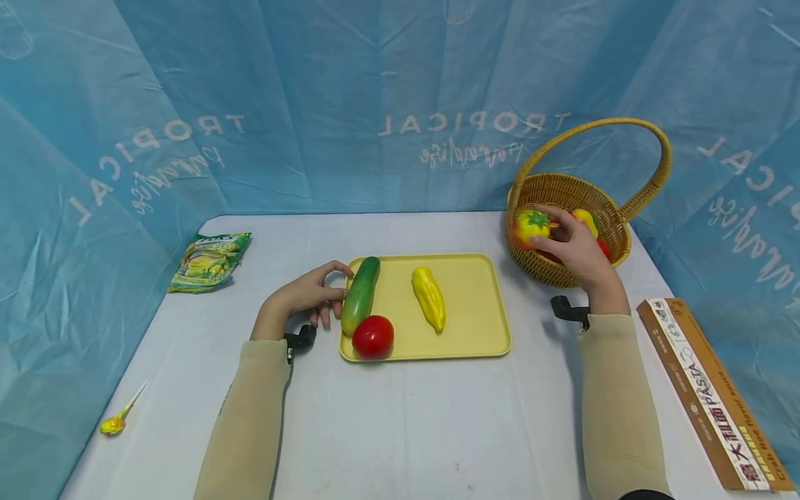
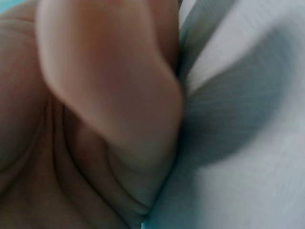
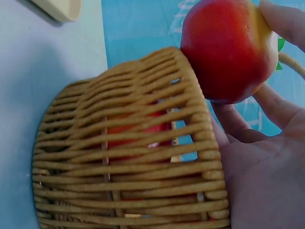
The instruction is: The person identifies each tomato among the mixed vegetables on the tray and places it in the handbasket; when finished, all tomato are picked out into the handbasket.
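Observation:
My right hand (image 1: 578, 253) holds a red-yellow fruit with a green leafy top (image 1: 532, 226) between thumb and fingers at the left rim of the wicker basket (image 1: 544, 271). In the right wrist view the fruit (image 3: 228, 50) is above the basket's rim (image 3: 195, 95), the hand (image 3: 271, 157) behind it. My left hand (image 1: 312, 292) rests by the yellow tray's (image 1: 469, 305) left edge, its fingers relaxed beside the green cucumber (image 1: 361, 295); whether they touch it is unclear. A tomato (image 1: 373, 337) and a yellow pepper (image 1: 428, 298) lie on the tray.
Yellow and red produce (image 1: 585, 221) sits inside the basket. A green packet (image 1: 210, 262) lies at the back left, a wrapped lollipop (image 1: 114, 424) at the front left. A long pasta box (image 1: 712, 389) lies along the right side. Blue cloth (image 1: 350, 160) hangs behind the table.

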Demonstrator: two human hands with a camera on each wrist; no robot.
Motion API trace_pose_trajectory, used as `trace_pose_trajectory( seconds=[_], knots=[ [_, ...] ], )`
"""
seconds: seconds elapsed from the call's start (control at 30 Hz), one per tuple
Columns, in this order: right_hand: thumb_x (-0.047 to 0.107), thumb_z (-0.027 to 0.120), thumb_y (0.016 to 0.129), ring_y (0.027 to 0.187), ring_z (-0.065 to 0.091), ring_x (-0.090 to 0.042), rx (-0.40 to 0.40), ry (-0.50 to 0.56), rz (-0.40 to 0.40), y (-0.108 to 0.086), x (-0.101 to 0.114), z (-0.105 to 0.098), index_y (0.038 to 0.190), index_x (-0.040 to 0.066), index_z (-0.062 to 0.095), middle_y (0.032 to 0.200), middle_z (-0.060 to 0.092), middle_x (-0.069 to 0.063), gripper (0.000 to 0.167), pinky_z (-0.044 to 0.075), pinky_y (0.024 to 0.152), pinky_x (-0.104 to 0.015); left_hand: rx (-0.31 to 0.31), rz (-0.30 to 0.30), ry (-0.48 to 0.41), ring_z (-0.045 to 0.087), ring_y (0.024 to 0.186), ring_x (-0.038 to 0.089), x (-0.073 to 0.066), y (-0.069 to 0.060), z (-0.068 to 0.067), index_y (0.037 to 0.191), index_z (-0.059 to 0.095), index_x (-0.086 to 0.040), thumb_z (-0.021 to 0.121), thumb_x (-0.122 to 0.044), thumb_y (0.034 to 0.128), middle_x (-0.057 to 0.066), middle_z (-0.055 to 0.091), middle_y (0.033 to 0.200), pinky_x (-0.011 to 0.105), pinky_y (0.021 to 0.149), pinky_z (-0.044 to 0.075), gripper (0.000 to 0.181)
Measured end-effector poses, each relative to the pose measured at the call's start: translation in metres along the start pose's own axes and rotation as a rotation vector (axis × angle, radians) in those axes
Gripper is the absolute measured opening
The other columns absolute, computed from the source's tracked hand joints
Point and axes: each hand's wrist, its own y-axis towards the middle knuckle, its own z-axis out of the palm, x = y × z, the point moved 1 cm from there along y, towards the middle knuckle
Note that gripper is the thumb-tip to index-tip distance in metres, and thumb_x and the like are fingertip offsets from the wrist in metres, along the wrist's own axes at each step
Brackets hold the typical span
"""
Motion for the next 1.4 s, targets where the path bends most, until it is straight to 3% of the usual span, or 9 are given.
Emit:
trace_pose_trajectory(
  seconds=[0.17,0.3,0.43,0.7,0.93,1.23,1.4],
  knots=[
    [0.041,0.073,0.1,0.134,0.051,-0.021,-0.045,-0.038,0.025,0.0027,-0.0053,-0.0028,0.164,0.029,0.036,0.155,0.046,-0.005,0.075,0.05,0.095,-0.012,0.004,-0.001,-0.008,0.069,0.052,0.023,0.0,0.0006,0.0,0.147,0.039,-0.026,0.059,-0.027,0.1073,0.012,0.073,0.08,0.025,0.048,0.05,0.044],
    [0.043,0.073,0.1,0.147,0.045,-0.028,-0.081,-0.057,0.044,0.0044,-0.0069,-0.0042,0.166,0.031,0.032,0.164,0.04,-0.009,0.079,0.049,0.114,-0.033,0.006,-0.004,-0.011,0.069,0.052,0.023,-0.0003,0.0002,0.0005,0.147,0.039,-0.026,0.059,-0.027,0.1073,0.012,0.073,0.079,0.025,0.048,0.05,0.044],
    [0.041,0.074,0.099,0.148,0.044,-0.031,-0.104,-0.054,0.052,0.0055,-0.0074,-0.0036,0.167,0.03,0.032,0.164,0.04,-0.011,0.08,0.045,0.121,-0.05,0.004,-0.004,-0.009,0.069,0.052,0.022,-0.0011,-0.0006,0.0007,0.147,0.04,-0.026,0.059,-0.027,0.1073,0.011,0.073,0.079,0.025,0.048,0.051,0.044],
    [0.044,0.074,0.099,0.146,0.044,-0.033,-0.117,-0.073,0.047,0.0061,-0.0069,-0.0022,0.167,0.03,0.031,0.169,0.034,-0.012,0.083,0.046,0.118,-0.05,0.004,-0.002,-0.017,0.069,0.051,0.022,-0.0039,-0.0035,0.0017,0.147,0.04,-0.026,0.059,-0.026,0.1078,0.011,0.073,0.079,0.025,0.048,0.05,0.043],
    [0.041,0.075,0.099,0.15,0.04,-0.037,-0.135,-0.076,0.041,0.0054,-0.0054,-0.0018,0.168,0.027,0.029,0.171,0.032,-0.014,0.084,0.039,0.124,-0.057,0.002,-0.003,-0.026,0.069,0.051,0.022,-0.0031,-0.0028,0.0016,0.147,0.04,-0.026,0.059,-0.026,0.1078,0.011,0.073,0.079,0.025,0.048,0.05,0.043],
    [0.032,0.072,0.102,0.159,0.033,-0.034,-0.189,-0.035,-0.031,0.0072,-0.0088,-0.0054,0.165,0.017,0.035,0.171,0.036,-0.01,0.074,0.023,0.134,-0.053,0.004,-0.001,-0.021,0.069,0.052,0.022,-0.0026,-0.0018,0.0006,0.147,0.04,-0.025,0.059,-0.027,0.1077,0.011,0.073,0.079,0.025,0.048,0.05,0.043],
    [0.031,0.072,0.101,0.158,0.035,-0.033,-0.217,-0.028,-0.049,0.006,-0.0067,-0.0066,0.163,0.015,0.039,0.169,0.038,-0.012,0.071,0.024,0.133,-0.052,0.002,-0.003,-0.017,0.069,0.052,0.022,-0.0037,-0.0028,0.0012,0.146,0.041,-0.026,0.06,-0.027,0.1078,0.011,0.074,0.079,0.025,0.048,0.05,0.043]
  ],
)
